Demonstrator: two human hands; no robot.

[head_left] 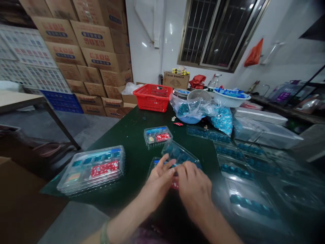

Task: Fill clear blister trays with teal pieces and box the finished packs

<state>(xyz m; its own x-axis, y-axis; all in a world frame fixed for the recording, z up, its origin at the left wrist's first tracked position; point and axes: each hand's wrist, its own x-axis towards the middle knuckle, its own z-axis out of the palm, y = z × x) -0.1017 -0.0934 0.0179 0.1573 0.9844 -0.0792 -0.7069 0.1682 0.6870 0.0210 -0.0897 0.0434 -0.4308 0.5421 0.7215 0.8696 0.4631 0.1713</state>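
The step in hand seems to be settling the contents of a box [152, 165] or working at its edge. It sits on the table [134, 134] right under the left hand [156, 181] and right hand [195, 189]. The fingers [161, 162] are bent, the left ones more loosely spread, the right ones curled tighter, and the tips meet over the box; what they pinch, if anything, is hidden.

A clear panel [179, 151], perhaps the lid, slants up at twelve o'clock from the hands, with dark blue shapes in or behind it. The next move seems to call for a light, even touch, since thin plastic of this kind would flex easily.

At nine o'clock lie closed boxes [92, 169], apparently stacked, glossy and round-cornered, showing a white-spotted red packet; a similar small box [157, 136] is at eleven. Clear shallow trays [238, 167] with rows of shiny, rounded blue pieces spread around three. Between twelve and one is a smooth blue bowl [189, 119] draped in crinkled film; just left of twelve, a rigid, perforated red basket [152, 105].
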